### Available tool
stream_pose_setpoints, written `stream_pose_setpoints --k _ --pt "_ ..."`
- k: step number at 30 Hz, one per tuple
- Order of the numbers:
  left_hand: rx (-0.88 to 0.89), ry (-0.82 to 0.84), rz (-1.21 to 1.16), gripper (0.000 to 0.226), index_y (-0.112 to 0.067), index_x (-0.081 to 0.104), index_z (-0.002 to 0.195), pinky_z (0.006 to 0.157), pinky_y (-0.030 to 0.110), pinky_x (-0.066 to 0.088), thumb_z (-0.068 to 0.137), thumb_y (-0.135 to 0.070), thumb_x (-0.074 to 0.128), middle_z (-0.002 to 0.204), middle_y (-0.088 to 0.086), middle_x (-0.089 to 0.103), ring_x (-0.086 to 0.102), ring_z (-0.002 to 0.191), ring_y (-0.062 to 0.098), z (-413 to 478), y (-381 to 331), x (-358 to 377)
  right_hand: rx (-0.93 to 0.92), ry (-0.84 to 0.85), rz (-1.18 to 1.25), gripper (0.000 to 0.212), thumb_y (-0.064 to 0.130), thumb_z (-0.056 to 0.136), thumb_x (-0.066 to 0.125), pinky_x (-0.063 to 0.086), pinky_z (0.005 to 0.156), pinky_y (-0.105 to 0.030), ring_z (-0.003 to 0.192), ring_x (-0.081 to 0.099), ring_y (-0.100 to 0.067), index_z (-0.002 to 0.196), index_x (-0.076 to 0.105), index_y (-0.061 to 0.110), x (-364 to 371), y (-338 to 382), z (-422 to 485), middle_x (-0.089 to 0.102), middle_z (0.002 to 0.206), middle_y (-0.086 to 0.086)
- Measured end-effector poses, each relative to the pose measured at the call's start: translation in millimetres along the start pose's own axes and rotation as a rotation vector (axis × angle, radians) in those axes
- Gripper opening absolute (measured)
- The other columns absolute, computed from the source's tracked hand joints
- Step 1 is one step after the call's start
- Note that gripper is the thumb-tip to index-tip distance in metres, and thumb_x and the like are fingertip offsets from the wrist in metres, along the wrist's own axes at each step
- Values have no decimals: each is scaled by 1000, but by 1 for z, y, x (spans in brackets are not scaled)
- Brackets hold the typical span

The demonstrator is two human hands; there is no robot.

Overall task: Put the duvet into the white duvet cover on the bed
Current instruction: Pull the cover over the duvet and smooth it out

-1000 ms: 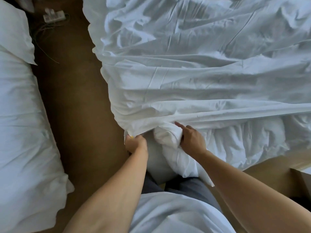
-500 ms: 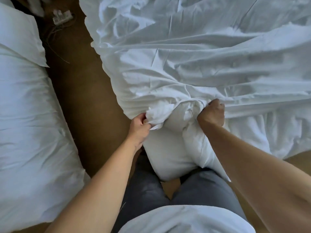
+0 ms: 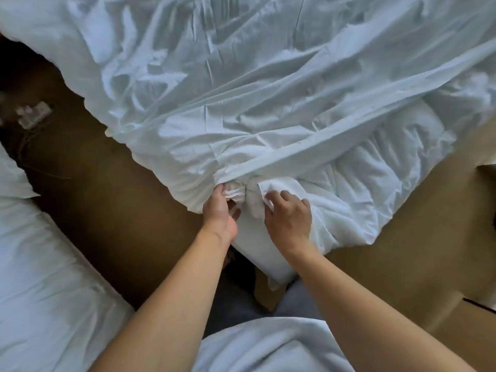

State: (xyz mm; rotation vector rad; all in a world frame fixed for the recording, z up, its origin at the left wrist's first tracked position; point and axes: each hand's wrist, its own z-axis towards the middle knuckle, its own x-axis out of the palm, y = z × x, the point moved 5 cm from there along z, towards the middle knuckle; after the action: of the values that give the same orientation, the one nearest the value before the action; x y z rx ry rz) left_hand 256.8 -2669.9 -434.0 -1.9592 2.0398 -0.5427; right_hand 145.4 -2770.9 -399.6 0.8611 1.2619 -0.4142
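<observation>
Head view looks down at the near corner of the bed, where the white duvet cover (image 3: 268,103) lies crumpled across most of the mattress and the puffier duvet (image 3: 375,167) shows along its open lower edge, to the right and toward the person. The left hand (image 3: 218,210) has its fingers (image 3: 221,190) closed on a gathered bunch of the cover's hem at the corner, apparently to keep the opening pulled taut and in place. The right hand (image 3: 288,216) rests just beside it on the duvet's corner, fingers (image 3: 284,196) curled and pinching a fold of the filling; how firm that pinch is I cannot tell. The two hands sit close together, probably so the duvet corner can be fed straight into the held-open cover corner. Much of the duvet is outside the cover, so the task looks to be in progress. A second white bedding pile (image 3: 40,264) lies apart on the left, across the brown floor (image 3: 107,210).
</observation>
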Motion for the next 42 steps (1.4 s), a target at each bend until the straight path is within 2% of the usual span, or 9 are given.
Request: stream_pose_setpoints --k 5,11,14,24,27,31,34,37,42 --pt "100 88 12 19 -19 66 115 66 29 44 101 -23 54 106 4 67 62 88 19 -19 -34 4 454 879 -30 13 26 86 63 47 66 -32 80 62 -25 86 55 16 35 -18 -3 60 81 0" --pt "148 117 161 34 -6 64 128 67 30 59 100 -25 60 113 13 72 70 87 23 -21 -52 16 955 918 1443 46 41 88 74 57 76 -28 90 74 -21 113 68 3 44 23 10 74 107 -17" --pt "122 89 202 41 -1 65 126 85 36 55 99 -31 61 117 17 70 68 93 26 -24 -56 25 1157 1009 1739 40 31 95 67 56 88 -34 105 71 -23 124 65 3 50 39 15 72 117 -15" --pt "242 -164 333 9 -20 70 96 73 32 49 96 -15 63 103 6 69 62 82 18 -32 -88 27 1560 786 1992 27 5 104 38 48 98 -33 93 63 -24 95 63 -2 42 58 41 67 92 -16" --pt "10 -72 111 29 -11 64 126 81 33 53 100 -7 52 121 13 67 64 98 26 -17 -80 38 1655 681 2073 27 -1 101 35 53 84 -32 88 62 -28 99 62 -3 41 62 49 65 94 -19" --pt "-109 59 87 19 -7 66 108 66 32 56 100 -10 49 86 11 76 69 84 24 -6 -84 59 1693 578 2204 40 9 100 33 53 71 -33 92 65 -31 129 59 -3 45 63 60 66 113 -22" --pt "-112 270 226 33 -4 64 124 97 36 52 104 -18 43 118 15 71 66 109 28 7 -98 66 1655 520 2265 47 32 98 44 54 78 -36 94 66 -32 128 59 0 41 58 71 69 114 -21" --pt "-167 476 368 40 -3 64 130 110 41 45 101 -27 49 128 14 66 62 120 28 15 -109 66 1453 554 1968 36 26 93 58 57 78 -34 97 69 -28 122 65 5 38 55 73 70 115 -15" --pt "-250 608 367 36 -5 72 108 80 41 60 99 -36 56 108 16 73 73 96 27 14 -119 69 1150 282 1224 22 32 91 71 56 82 -32 100 66 -21 109 63 22 15 41 71 69 110 -2"
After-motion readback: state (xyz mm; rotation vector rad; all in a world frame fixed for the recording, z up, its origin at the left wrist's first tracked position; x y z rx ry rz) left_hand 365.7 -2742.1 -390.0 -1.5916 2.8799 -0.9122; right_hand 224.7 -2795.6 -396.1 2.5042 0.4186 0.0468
